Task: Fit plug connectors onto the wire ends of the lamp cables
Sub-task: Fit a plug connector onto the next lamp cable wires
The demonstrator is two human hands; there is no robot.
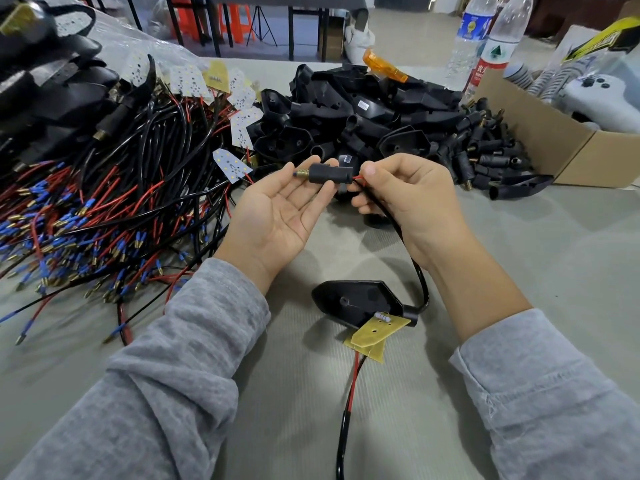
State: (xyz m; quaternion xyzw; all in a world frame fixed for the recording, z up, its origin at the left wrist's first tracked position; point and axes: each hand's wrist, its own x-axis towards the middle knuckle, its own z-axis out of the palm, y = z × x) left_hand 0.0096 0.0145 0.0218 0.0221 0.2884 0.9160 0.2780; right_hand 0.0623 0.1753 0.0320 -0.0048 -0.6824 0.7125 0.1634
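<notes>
Head view: plug connector (325, 173) lies between left hand (277, 216) and right hand (401, 199).

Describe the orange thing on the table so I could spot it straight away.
Look at the big heap of black plastic lamp housings in the middle of the grey table. On its far top edge, left of the two clear water bottles, lies a translucent orange plastic lens. It is the only orange piece among the black parts.
</notes>
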